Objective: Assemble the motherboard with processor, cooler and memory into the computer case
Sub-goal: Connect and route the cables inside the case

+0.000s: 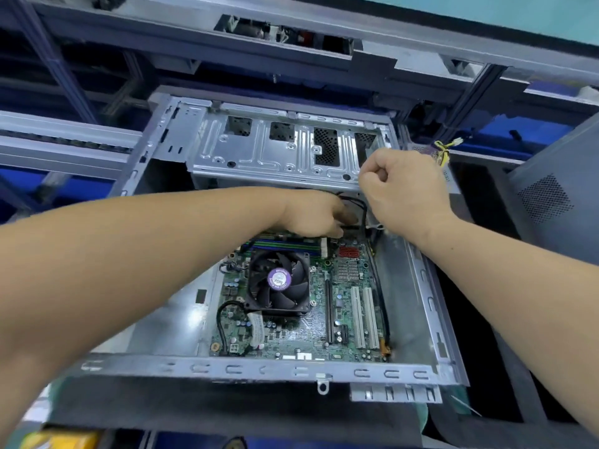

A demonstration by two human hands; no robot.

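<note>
Motherboard (301, 306) with cooler (278, 285) seated in case (259, 367); cables (356, 205) gripped by left hand (316, 215), right hand (402, 186) fisted (contents unclear).

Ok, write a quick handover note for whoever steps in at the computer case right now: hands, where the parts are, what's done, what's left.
Left hand: reaching to the far edge of the motherboard, fingers at the black cables; what it grips is hidden.
Right hand: curled by the drive cage, apparently pinching something thin; unclear what.
Parts: motherboard lies in the computer case, cooler fan mounted on it, memory sticks seated beyond the fan.
Done: board, cooler and memory are in.
Left: probably routing and plugging the cables at the far right corner. Whether the board is screwed down can't be seen.
</note>
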